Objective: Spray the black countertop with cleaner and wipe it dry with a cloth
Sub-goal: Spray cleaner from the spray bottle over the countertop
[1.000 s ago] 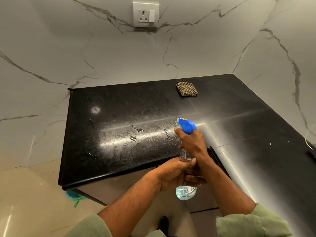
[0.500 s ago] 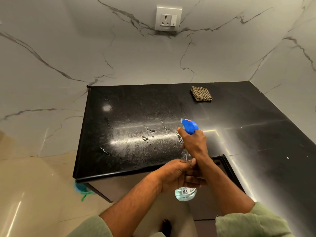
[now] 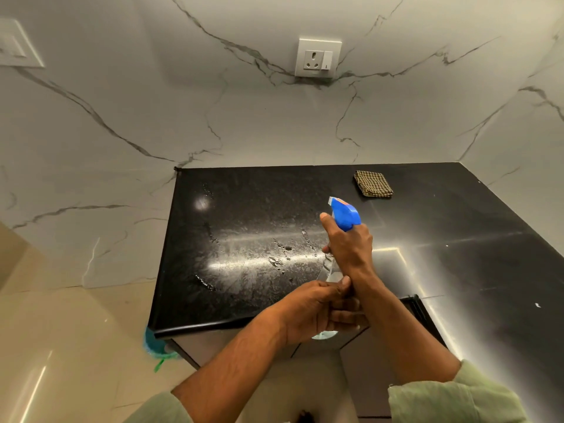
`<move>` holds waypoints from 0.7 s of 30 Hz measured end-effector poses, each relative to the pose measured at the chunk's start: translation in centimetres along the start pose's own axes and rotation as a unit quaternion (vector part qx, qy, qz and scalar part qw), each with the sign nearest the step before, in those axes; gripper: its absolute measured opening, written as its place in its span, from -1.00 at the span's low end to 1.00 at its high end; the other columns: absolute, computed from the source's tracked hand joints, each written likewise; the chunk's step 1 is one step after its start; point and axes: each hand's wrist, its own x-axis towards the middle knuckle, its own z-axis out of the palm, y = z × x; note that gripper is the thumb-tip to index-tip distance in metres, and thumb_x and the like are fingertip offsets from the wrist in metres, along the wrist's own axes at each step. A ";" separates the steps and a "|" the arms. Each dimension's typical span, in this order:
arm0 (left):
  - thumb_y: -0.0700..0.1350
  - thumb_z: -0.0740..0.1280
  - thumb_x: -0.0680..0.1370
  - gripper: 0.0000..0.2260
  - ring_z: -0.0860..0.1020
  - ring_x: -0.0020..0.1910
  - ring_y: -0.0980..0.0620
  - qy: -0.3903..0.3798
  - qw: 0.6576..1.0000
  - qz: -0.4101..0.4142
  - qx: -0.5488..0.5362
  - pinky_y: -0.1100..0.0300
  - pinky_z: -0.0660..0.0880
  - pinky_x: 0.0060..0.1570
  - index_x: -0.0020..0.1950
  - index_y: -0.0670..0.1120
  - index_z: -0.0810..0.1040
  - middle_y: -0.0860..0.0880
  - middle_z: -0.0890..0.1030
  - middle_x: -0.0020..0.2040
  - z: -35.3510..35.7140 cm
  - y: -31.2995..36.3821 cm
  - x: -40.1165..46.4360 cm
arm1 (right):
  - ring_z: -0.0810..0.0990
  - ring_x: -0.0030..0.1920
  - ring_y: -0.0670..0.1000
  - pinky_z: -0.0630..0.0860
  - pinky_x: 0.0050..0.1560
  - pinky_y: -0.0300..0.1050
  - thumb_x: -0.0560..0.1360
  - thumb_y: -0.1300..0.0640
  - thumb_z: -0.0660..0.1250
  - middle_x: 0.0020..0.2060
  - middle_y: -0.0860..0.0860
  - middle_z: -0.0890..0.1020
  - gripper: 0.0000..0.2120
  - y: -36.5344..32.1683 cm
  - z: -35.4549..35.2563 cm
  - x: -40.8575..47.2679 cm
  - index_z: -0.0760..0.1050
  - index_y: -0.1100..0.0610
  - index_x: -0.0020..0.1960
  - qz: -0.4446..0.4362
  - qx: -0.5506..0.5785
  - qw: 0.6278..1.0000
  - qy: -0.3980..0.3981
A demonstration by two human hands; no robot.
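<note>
Two wall plates show on the marble: one switch plate (image 3: 13,45) at the far left edge, one socket (image 3: 318,58) above the counter. Low at the counter's left corner, one blue-green bristly thing (image 3: 152,346) pokes out over the floor; what it is I cannot tell. The one black countertop (image 3: 244,209) is beaded with droplets and wet streaks across its left half. The left hand (image 3: 314,312) wraps its curled fingers round the lower body of the single spray bottle (image 3: 343,213), near the front edge. Just right of it, the right hand (image 3: 348,248) grips the bottle's neck, forefinger curled at the trigger under the blue head, nozzle aimed left over the wet patch. One folded checked cloth (image 3: 373,184) lies at the back, apart from both hands.
</note>
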 end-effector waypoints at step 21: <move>-0.14 0.34 0.64 -0.80 0.69 -0.20 -0.04 0.236 0.958 0.159 -0.019 0.10 0.59 -0.06 0.24 -0.15 0.59 -0.19 0.71 0.13 -3.9 6.9 2.6 | 0.64 -0.21 0.20 0.68 -0.12 0.09 0.60 -0.17 0.36 -0.30 0.10 0.56 -0.64 -1.8 3.7 5.4 0.51 0.13 -0.10 -0.090 0.055 0.993 0.045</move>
